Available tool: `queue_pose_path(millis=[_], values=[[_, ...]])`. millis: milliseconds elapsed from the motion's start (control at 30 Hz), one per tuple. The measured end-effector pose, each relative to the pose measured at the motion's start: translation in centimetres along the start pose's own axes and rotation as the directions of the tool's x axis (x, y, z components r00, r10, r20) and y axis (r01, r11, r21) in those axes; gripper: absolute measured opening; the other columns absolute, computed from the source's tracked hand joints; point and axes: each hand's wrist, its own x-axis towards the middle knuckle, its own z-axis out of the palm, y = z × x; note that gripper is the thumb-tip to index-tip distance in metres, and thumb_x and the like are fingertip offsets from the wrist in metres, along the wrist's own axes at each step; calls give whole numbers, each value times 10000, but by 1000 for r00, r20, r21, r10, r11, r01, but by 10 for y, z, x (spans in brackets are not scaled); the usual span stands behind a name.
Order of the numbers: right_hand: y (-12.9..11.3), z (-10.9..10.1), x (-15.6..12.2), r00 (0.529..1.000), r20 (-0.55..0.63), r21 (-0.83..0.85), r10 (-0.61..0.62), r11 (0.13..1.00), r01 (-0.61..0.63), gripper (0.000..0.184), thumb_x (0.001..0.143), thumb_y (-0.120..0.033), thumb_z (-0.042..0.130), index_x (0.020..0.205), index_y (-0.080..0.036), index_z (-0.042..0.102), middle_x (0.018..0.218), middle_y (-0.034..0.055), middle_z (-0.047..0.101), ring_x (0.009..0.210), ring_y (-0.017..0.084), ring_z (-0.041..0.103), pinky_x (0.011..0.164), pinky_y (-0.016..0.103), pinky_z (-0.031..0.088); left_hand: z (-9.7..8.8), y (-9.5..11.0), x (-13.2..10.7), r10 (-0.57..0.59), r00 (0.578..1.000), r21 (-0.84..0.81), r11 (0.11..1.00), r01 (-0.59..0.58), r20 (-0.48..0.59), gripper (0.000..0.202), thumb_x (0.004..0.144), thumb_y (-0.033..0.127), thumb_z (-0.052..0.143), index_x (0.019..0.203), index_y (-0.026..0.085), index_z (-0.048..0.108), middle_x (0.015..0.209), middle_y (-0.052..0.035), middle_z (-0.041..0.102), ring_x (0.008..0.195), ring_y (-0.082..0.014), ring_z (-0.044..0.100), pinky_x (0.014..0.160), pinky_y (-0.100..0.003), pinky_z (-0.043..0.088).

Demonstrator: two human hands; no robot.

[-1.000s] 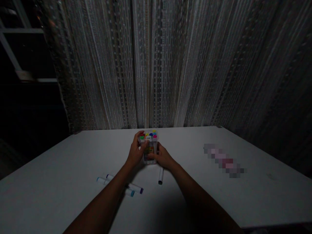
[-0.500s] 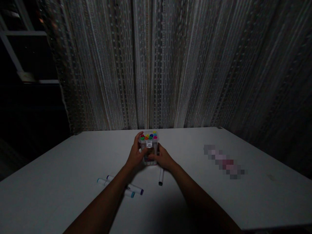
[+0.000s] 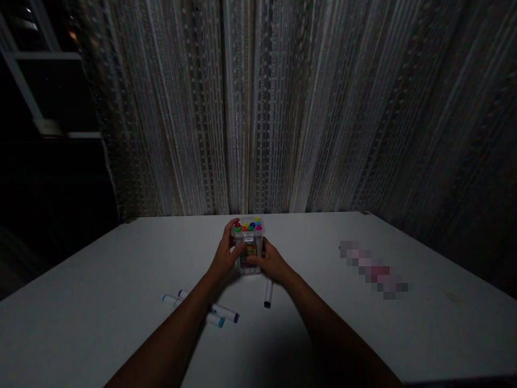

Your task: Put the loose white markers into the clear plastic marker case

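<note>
A small clear plastic box point(image 3: 249, 241) full of upright markers with coloured caps stands near the middle of the white table point(image 3: 100, 280). My left hand point(image 3: 224, 257) is wrapped round its left side, fingers curled over the top edge. On the opposite side my right hand point(image 3: 270, 262) grips the lower part of the box. Two markers point(image 3: 220, 314) with purple and teal caps lie partly under my left forearm. A single white marker point(image 3: 267, 293) lies just below my right hand.
A pale string curtain point(image 3: 283, 108) hangs directly behind the table's far edge. A blurred pinkish object point(image 3: 374, 268) lies on the table to the right. Dark window frames point(image 3: 36, 97) are at the far left. The room is dim.
Both hands stay on the marker box. The view has shifted very slightly; nothing else has moved.
</note>
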Motion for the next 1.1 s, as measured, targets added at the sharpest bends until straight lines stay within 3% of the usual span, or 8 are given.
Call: queue_pose_path(millis=[1100], values=[[-4, 0, -1, 1000, -18, -22, 13, 1000, -13, 592, 594, -292, 760, 1112, -223, 482, 1033, 45, 631, 946, 214, 610, 862, 418, 480, 1, 1, 0, -26, 1000, -1, 1000, 26, -15, 673, 728, 376, 639, 1286, 209, 304, 1217, -98, 503, 1065, -244, 549, 899, -371, 450]])
